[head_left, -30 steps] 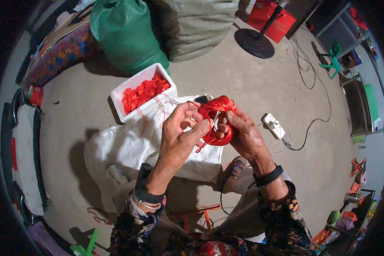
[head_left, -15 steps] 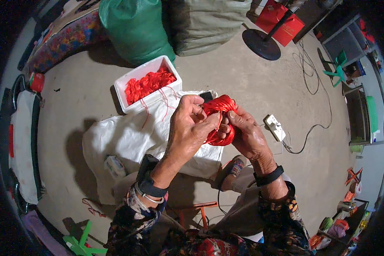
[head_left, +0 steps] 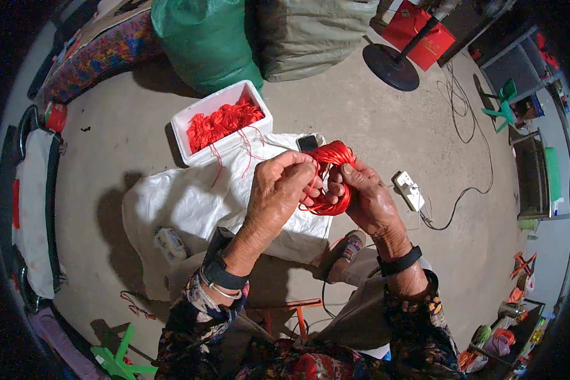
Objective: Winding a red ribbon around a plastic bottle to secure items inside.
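Observation:
A coiled hank of shiny red cord [head_left: 333, 153] is held up in front of me, above a white woven sheet [head_left: 177, 196]. My right hand [head_left: 368, 193] grips the coil's right side, thumb on the front and fingers curled into the loop. On the left side, my left hand [head_left: 284, 187] pinches a strand of the cord between thumb and bent fingers. Beyond the hands, a white foam box [head_left: 178, 136] holds a tangled heap of red cord [head_left: 225, 123], with a few strands trailing over its near edge.
A dark phone [head_left: 308, 143] lies on the sheet's far edge. Green [head_left: 206, 44] and grey [head_left: 313, 38] sacks stand behind the box. At right are a white power strip [head_left: 409, 190] with a black cable and a round black stand base [head_left: 391, 67]. A patterned shoe [head_left: 353, 246] shows below my hands.
My left hand has drawn back a little to the left from the coil, pulling a strand with it, so the loop's opening shows more. My right hand stays almost in place.

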The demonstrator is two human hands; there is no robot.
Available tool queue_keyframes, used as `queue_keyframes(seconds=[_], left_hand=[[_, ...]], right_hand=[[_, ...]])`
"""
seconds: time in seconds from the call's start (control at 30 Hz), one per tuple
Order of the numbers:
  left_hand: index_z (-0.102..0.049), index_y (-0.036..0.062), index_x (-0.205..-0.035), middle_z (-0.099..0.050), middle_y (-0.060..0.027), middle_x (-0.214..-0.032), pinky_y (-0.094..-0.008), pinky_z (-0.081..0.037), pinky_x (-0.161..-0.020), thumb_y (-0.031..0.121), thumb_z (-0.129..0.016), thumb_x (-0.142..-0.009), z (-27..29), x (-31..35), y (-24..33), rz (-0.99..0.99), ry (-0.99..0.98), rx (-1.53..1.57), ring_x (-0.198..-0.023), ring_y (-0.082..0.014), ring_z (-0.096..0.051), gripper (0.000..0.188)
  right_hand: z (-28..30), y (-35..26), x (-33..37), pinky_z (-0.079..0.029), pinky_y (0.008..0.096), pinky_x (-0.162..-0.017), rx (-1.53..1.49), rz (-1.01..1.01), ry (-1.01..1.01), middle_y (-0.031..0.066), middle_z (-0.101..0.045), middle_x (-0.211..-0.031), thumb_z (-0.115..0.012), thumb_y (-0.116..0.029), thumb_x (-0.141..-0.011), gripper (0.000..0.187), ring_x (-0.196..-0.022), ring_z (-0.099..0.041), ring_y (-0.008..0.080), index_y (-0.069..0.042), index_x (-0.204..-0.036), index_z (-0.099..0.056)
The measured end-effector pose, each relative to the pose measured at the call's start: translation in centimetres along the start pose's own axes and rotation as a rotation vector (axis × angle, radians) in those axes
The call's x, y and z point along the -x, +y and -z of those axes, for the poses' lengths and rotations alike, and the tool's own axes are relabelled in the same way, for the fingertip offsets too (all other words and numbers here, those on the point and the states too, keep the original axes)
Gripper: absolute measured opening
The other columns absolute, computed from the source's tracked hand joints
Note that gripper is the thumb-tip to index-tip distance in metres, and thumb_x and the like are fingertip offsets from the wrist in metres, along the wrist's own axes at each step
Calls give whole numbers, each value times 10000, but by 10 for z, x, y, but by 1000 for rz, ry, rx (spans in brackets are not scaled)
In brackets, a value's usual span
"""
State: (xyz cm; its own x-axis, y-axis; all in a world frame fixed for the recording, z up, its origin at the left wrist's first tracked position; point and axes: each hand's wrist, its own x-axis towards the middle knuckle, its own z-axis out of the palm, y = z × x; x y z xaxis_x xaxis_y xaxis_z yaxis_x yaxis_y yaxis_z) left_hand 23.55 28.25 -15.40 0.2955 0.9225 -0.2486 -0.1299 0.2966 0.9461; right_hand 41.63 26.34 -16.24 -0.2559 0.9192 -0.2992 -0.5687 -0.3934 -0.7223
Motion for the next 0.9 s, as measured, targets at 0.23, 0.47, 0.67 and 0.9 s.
queue_keyframes(seconds=[0.23,0.47,0.67,0.9], left_hand=[[-620,-51,-990,-645,-107,-768,-299,-516,-669,371,-522,-937,2,0,1,69,-64,149,-669,-185,-634,436],[-626,-40,-954,-594,-66,-701,-299,-479,-704,224,-625,-880,20,-4,7,-47,0,269,-658,-166,-588,274],[-588,-2,-916,-545,-53,-707,-346,-453,-756,131,-605,-861,32,-7,3,-99,53,505,-710,-195,-543,145],[-610,7,-965,-420,-15,-641,-338,-410,-720,168,-625,-864,47,-9,10,-121,116,585,-666,-181,-442,191]], right_hand=[[2,0,0,-483,261,-675,28,-1,14,18,-559,-816,-531,-185,-967,237,-708,-548,121,-27,-1144,-507],[2,0,-1,-487,260,-673,27,33,11,13,-553,-796,-523,-186,-971,180,-694,-555,124,-37,-1072,-509],[12,3,-4,-462,280,-652,45,76,33,13,-530,-797,-531,-220,-970,188,-696,-524,123,-37,-1012,-526],[17,1,-4,-467,276,-669,-21,94,102,15,-528,-806,-534,-206,-968,214,-689,-512,109,-17,-1068,-539]])
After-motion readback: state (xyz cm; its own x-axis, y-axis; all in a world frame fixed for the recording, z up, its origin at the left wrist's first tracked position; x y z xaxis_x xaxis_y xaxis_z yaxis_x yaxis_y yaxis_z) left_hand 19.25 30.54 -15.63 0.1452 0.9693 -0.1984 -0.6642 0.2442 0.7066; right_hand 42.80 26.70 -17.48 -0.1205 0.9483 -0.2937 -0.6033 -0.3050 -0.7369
